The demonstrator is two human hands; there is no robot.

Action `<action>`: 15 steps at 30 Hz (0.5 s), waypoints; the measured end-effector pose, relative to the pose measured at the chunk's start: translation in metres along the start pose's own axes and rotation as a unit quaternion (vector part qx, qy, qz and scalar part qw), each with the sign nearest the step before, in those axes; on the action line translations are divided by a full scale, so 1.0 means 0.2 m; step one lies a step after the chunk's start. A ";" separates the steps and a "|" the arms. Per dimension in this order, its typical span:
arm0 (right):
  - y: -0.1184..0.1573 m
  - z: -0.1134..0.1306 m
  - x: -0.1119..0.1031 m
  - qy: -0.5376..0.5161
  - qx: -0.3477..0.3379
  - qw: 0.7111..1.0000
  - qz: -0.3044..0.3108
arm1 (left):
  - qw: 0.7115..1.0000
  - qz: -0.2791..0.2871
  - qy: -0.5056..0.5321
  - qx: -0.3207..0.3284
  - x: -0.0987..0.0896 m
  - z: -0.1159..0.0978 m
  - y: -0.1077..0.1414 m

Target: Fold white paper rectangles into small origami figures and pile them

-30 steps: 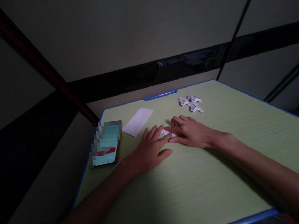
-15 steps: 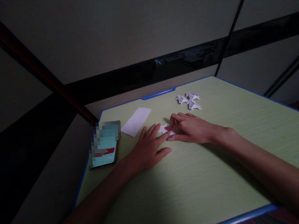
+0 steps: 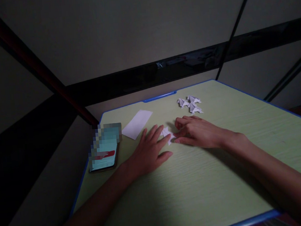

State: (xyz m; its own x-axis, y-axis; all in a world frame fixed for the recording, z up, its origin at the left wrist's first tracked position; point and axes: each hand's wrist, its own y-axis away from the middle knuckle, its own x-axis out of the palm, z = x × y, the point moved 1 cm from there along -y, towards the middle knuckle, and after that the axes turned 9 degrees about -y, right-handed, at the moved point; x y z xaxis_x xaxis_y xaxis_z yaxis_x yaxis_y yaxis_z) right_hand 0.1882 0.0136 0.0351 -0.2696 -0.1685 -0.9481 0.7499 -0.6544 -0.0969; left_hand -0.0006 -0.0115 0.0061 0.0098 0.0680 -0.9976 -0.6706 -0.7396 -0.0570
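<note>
A small piece of folded white paper point(image 3: 166, 132) lies on the table between my hands, with several pointed corners showing. My left hand point(image 3: 151, 150) rests palm down with its fingers spread, and its index finger presses on the folded paper from the left. At the paper's right tip is my right hand point(image 3: 198, 132), its fingers curled and its thumb and index finger closed around that tip. Part of the paper is hidden under the fingers. Beyond my right hand sit three folded paper figures point(image 3: 194, 107), grouped close together.
A flat white paper sheet point(image 3: 138, 124) lies beyond my left hand. To the left is a phone point(image 3: 106, 162) with a lit, partly blurred screen. The pale green table point(image 3: 199, 189) has a blue edge and stands against panelled doors point(image 3: 138, 33) with a dark glossy band.
My right hand has drawn slightly right, off the middle of the folded paper, so more of its pointed corners show. My left hand stays nearly in place.
</note>
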 end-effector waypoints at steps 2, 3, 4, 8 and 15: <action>0.00 -0.01 0.01 -0.016 0.000 1.000 -0.001 | 1.000 -0.001 0.005 0.021 0.00 0.00 0.00; 0.00 -0.02 0.01 -0.024 0.001 1.000 -0.001 | 0.999 0.000 0.009 0.031 0.00 0.00 -0.01; 0.00 -0.02 0.02 -0.031 0.003 1.000 -0.002 | 0.999 0.000 0.012 0.036 -0.01 0.00 -0.01; -0.02 -0.02 0.02 -0.040 0.017 0.999 -0.012 | 0.999 -0.006 0.020 0.037 0.00 0.00 -0.01; -0.06 -0.04 0.04 -0.083 0.037 0.995 -0.043 | 0.998 0.017 0.038 0.039 -0.01 0.01 -0.01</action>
State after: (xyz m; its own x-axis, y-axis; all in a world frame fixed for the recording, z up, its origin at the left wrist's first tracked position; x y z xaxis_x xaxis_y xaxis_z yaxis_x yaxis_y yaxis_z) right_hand 0.1812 0.0255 0.0260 -0.4314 -0.2240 -0.8739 0.6751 -0.7227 -0.1480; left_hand 0.0002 -0.0090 0.0078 0.0397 -0.0096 -0.9992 -0.7275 -0.6857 -0.0223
